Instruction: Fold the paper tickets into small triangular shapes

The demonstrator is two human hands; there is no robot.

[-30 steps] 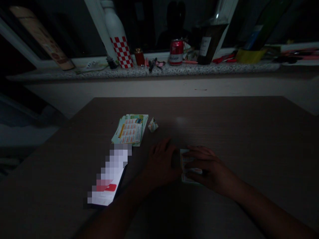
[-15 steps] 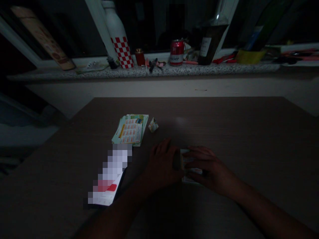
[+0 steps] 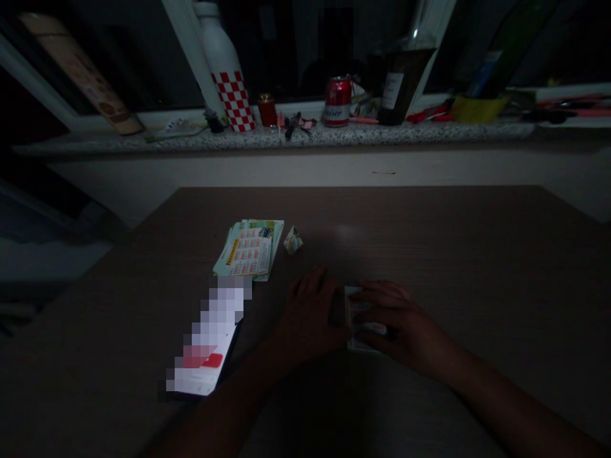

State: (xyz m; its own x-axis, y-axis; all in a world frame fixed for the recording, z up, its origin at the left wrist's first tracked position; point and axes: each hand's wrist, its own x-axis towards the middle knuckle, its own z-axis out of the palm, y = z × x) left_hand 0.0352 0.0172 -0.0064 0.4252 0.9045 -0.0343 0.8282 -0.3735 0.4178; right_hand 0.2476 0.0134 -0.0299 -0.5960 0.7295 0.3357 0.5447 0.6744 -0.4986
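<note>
A small sheet of printed paper [image 3: 353,340] lies on the table, mostly covered by my right hand [image 3: 398,321]. That hand rests flat on it with the fingers stretched out and a little apart. At the paper's left edge is my left hand [image 3: 312,315], its thumb and index fingertips by the edge and the gap between them open. The light is dim, so folds in the paper cannot be made out. Beyond my left hand sits a small folded paper piece [image 3: 293,241]. To its left is a loose stack of printed leaflets [image 3: 251,251].
A phone with a lit screen [image 3: 210,356] lies left of my left forearm on the table [image 3: 429,222]. Along the stone windowsill [image 3: 172,146] stand a checkered bottle [image 3: 233,95], a red can [image 3: 338,102], a dark bottle [image 3: 398,89] and a yellow container [image 3: 477,108].
</note>
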